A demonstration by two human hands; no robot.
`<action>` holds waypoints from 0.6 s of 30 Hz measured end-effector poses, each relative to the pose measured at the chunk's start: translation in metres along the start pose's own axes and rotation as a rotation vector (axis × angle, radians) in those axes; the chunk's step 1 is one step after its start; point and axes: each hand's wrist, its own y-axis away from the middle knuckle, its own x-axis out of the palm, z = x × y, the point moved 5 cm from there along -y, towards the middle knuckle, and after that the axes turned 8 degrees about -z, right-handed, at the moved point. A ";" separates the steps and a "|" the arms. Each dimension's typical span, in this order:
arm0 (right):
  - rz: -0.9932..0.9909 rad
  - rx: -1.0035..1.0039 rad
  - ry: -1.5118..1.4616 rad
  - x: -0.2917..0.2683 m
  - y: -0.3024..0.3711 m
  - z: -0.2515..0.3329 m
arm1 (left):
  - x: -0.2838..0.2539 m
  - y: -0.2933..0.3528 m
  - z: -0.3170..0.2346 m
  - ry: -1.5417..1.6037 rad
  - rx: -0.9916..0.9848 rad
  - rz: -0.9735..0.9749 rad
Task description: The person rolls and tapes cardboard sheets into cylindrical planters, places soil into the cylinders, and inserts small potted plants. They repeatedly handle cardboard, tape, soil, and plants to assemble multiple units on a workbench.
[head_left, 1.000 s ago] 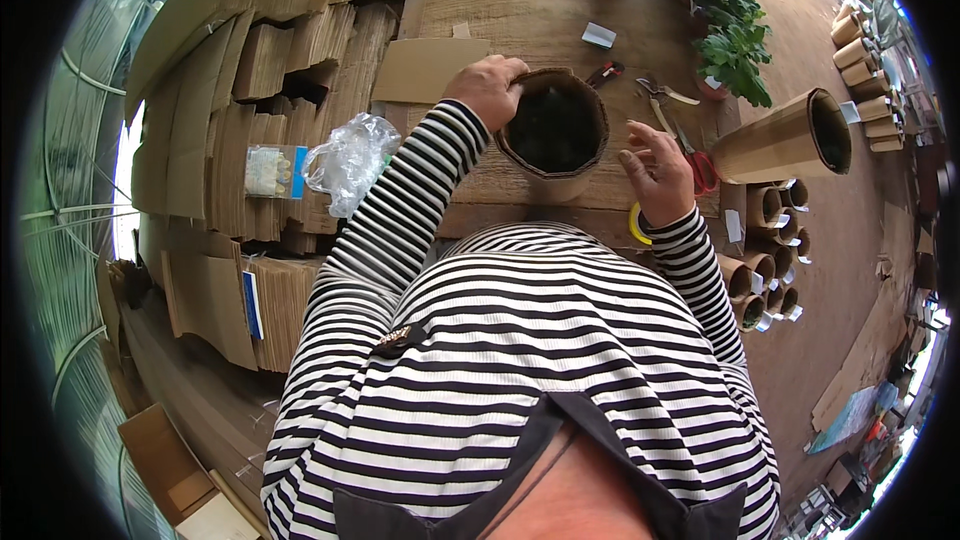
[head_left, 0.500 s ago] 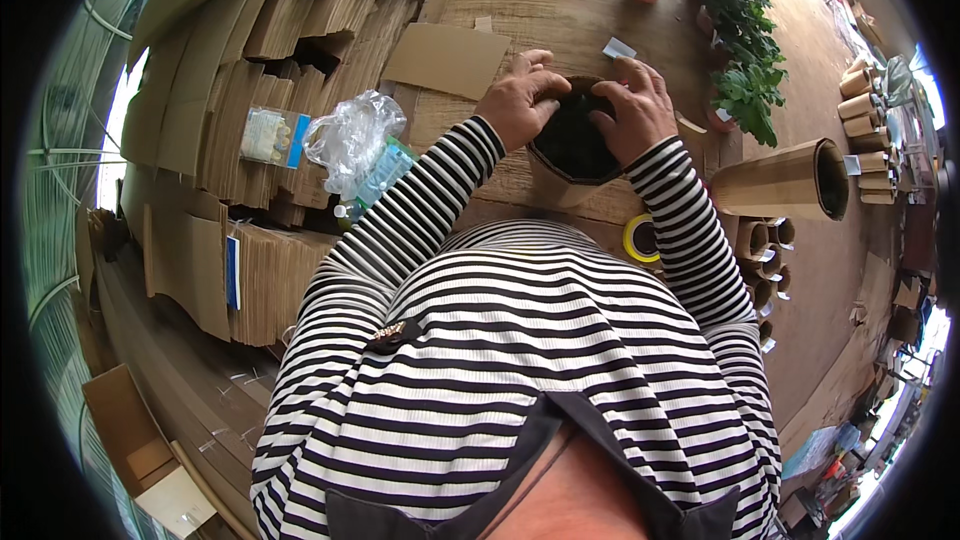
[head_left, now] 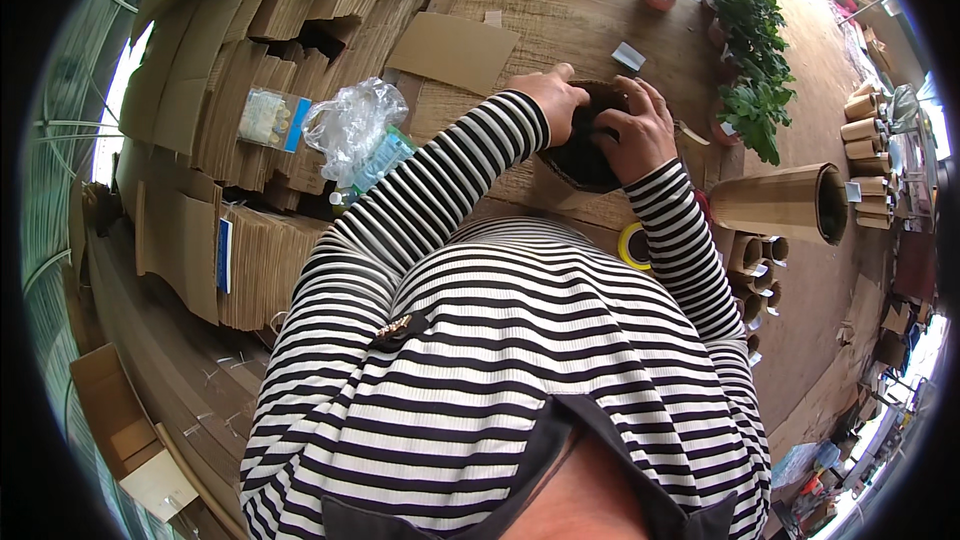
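Note:
A dark round pot [head_left: 580, 155] with dark soil inside sits on the wooden table [head_left: 560, 20]. My left hand [head_left: 553, 100] grips its left rim, thumb over the edge. My right hand [head_left: 638, 127] clasps the right rim, fingers curled over the top and hiding much of the opening. Both arms wear black-and-white striped sleeves.
A flat cardboard sheet [head_left: 452, 50] lies left of the pot. Stacks of folded cardboard [head_left: 250, 70] and a crumpled plastic bag [head_left: 350, 130] are at left. Potted green plants [head_left: 750, 50] stand at right, with a large cardboard tube [head_left: 785, 202], smaller tubes [head_left: 755, 260] and a yellow tape roll [head_left: 634, 246].
A second ago only my left hand was on the pot; my right hand came up from near the tape roll. Both hands now clasp the rim and the view has tilted.

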 end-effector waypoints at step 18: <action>-0.006 0.017 -0.015 0.001 0.005 0.002 | 0.018 -0.004 0.014 0.145 0.009 -0.037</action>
